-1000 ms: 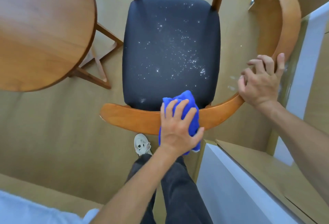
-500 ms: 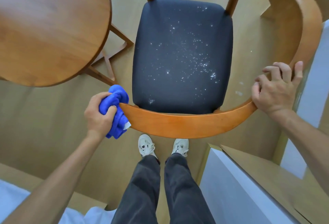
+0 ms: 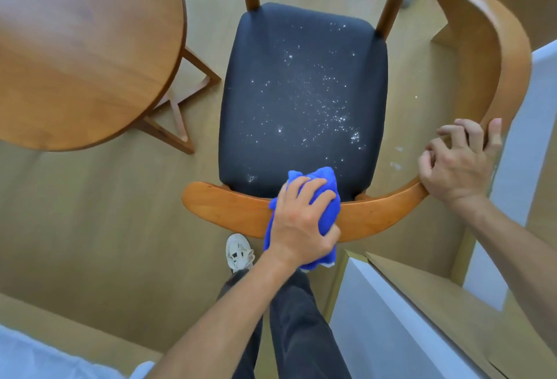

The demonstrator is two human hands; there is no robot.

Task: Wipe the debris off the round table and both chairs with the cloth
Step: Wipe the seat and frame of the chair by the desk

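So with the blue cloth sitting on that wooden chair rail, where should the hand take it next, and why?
Probably forward onto the dark seat. The left hand presses the blue cloth on the curved wooden backrest, just at the seat's near edge, and white crumbs are scattered across the cushion, thickest toward the right. The right hand grips the backrest, steadying the chair for a sweep.

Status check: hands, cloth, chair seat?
Left hand presses blue cloth on chair backrest. Right hand grips backrest. White debris on dark seat, unwiped. Nothing blocking.
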